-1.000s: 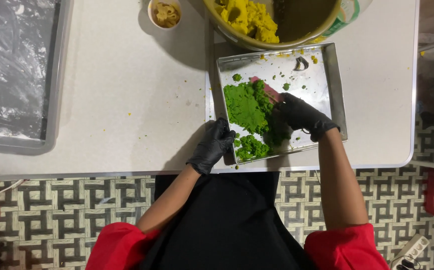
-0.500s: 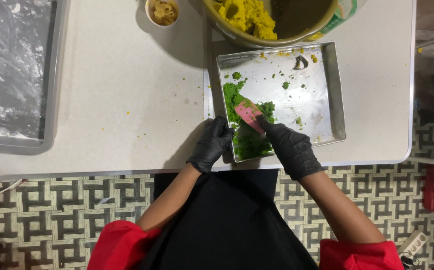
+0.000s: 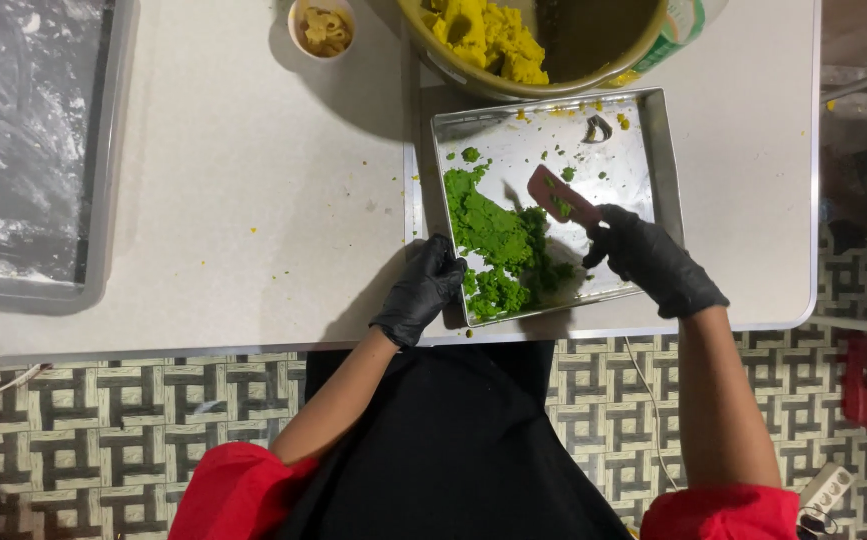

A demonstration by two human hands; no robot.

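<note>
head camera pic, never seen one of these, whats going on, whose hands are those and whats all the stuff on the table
The camera sits on a person's head and looks straight down, so the two arms in black gloves are that person's own. The left hand grips the near corner of a square metal tray. The right hand holds a small pink scraper over a heap of green dough in the tray. Beyond the tray stands a big bowl of yellow dough, with a small white cup beside it. At far left lies a foil-lined tray. All rest on a pale table.
</note>
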